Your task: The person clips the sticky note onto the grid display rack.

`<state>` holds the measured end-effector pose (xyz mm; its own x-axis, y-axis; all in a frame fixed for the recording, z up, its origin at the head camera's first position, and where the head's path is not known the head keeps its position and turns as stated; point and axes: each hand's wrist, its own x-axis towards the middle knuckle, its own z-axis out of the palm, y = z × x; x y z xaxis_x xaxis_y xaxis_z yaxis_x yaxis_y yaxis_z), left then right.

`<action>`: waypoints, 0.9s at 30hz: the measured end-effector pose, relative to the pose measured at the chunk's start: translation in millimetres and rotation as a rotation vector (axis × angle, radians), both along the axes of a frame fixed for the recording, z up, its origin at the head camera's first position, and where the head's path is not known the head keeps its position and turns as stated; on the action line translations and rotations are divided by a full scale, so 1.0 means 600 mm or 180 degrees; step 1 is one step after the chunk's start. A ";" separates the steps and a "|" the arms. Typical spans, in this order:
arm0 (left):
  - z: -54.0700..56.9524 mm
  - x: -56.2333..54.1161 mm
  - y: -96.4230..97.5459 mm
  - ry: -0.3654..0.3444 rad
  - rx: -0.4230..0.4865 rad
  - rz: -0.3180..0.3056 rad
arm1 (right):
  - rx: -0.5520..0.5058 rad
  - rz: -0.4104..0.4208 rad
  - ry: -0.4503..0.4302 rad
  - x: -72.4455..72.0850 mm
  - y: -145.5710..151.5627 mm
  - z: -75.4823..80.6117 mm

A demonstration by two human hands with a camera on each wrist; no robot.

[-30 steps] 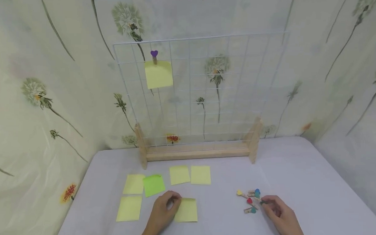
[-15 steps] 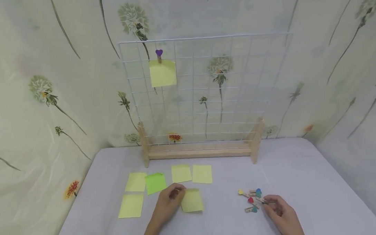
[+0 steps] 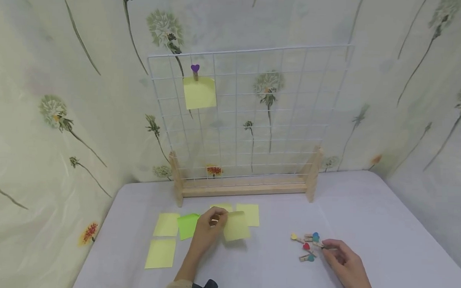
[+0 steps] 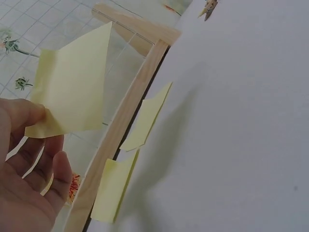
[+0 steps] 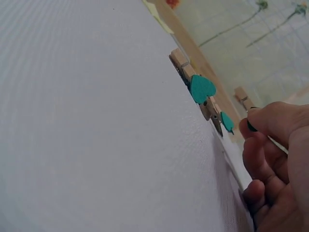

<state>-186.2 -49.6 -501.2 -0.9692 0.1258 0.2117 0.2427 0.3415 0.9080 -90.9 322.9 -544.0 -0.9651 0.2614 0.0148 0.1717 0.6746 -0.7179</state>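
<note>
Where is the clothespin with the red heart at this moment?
In the head view, the red-heart clothespin lies on the right part of the table, left of the right hand, just beyond a teal-heart clothespin.

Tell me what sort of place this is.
Probably an indoor craft corner, though the wider room is out of view: a dandelion-print backdrop closes it in, a wire grid panel stands there, and sticky notes and heart-topped clothespins lie before it.

Yellow sticky note [image 3: 237,227] now up off the table [image 3: 279,277]
The left hand [image 3: 207,230] holds it farther forward, nearer the rack [image 3: 244,190].
</note>
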 end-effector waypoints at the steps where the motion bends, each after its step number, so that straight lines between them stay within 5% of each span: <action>1: 0.005 -0.003 0.001 0.0014 -0.0015 0.0004 | 0.0014 -0.0028 0.0021 -0.001 0.000 0.001; 20: 0.114 -0.078 0.016 0.0629 -0.0268 -0.0163 | -0.0029 0.0128 0.0558 -0.006 -0.004 0.014; 27: 0.146 -0.100 0.014 0.0752 -0.0246 -0.0219 | 0.0099 0.0080 0.0517 -0.015 -0.010 0.025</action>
<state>-246.3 -41.4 -413.5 -0.8826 0.2144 0.4184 0.4700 0.3832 0.7951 -99.6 316.6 -528.8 -0.9556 0.2342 0.1789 0.0379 0.6996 -0.7135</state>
